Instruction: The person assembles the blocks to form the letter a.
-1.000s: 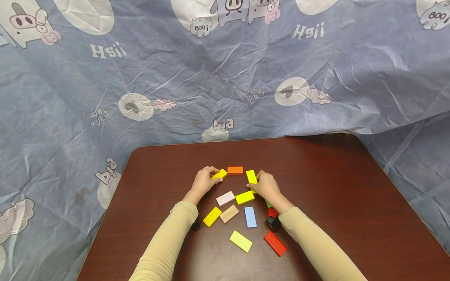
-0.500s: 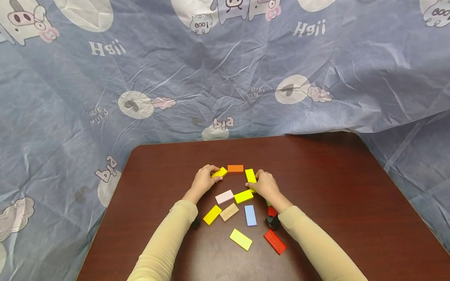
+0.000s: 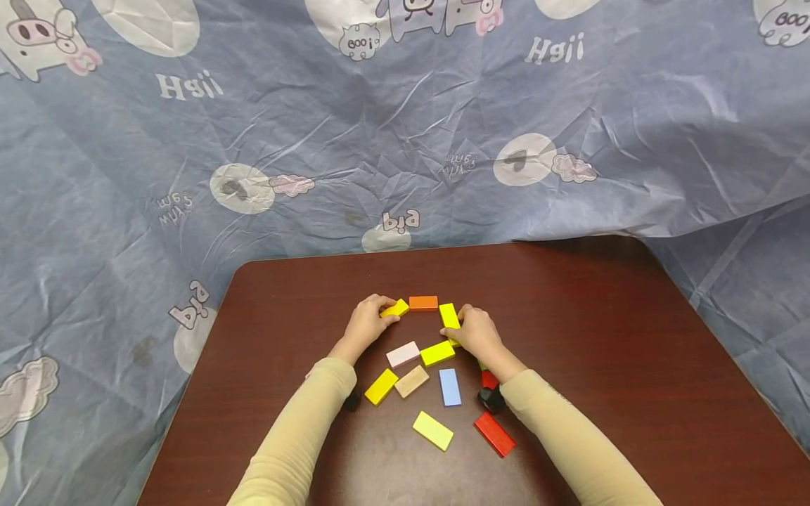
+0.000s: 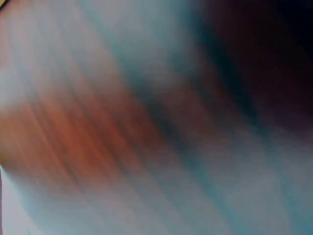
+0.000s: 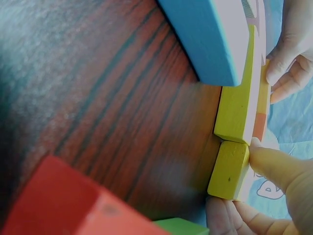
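My left hand (image 3: 367,322) pinches a yellow block (image 3: 396,308) between thumb and fingers, its far corner right at the left end of an orange block (image 3: 423,303). With thumb and fingers my right hand (image 3: 477,332) grips another yellow block (image 3: 449,318), slanted to the right of the orange one. In the right wrist view, the near end of this gripped block (image 5: 229,169) meets a second yellow block (image 5: 237,112). That second block lies end to end with a pink block (image 3: 403,355). The left wrist view is only a blur.
Nearer on the dark wooden table (image 3: 569,316) lie a tan block (image 3: 411,381), a yellow block (image 3: 382,386), a blue block (image 3: 451,387), a pale yellow block (image 3: 433,431) and a red block (image 3: 495,434). Another red block (image 3: 489,379) shows partly behind my right wrist. A printed cloth (image 3: 354,140) hangs behind.
My right hand and its yellow block have shifted slightly left, closer to the orange block. The neighbouring yellow and pink blocks have slid a little left too. My left hand keeps its hold.
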`<action>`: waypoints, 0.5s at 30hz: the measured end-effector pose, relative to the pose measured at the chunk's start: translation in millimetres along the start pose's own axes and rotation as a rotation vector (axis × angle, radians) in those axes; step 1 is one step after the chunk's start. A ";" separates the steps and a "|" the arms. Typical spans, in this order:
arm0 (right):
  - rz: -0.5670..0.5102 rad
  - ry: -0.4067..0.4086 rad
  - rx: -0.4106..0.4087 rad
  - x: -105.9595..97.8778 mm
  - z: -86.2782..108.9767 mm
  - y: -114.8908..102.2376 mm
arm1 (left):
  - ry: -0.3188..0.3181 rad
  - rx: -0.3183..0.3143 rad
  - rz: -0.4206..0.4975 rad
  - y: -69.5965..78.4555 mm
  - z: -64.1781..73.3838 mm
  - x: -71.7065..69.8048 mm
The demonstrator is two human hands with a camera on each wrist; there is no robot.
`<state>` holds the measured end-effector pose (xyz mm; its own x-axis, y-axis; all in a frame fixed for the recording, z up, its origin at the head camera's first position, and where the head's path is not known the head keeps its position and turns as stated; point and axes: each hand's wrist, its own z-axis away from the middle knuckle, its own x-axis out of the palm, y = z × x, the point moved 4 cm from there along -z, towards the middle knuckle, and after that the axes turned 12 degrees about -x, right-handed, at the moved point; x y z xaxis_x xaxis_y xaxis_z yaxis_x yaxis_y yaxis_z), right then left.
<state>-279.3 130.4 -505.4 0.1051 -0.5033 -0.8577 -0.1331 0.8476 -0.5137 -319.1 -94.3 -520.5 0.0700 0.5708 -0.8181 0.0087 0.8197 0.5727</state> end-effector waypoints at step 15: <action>-0.025 -0.004 0.023 2.5 -0.3 1.1 | 0.000 0.018 -0.020 1.7 -4.1 2.1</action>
<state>-279.4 130.0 -508.2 0.1116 -0.5238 -0.8445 -0.1081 0.8383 -0.5343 -323.1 -91.5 -521.5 0.0693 0.5544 -0.8294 0.0281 0.8300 0.5571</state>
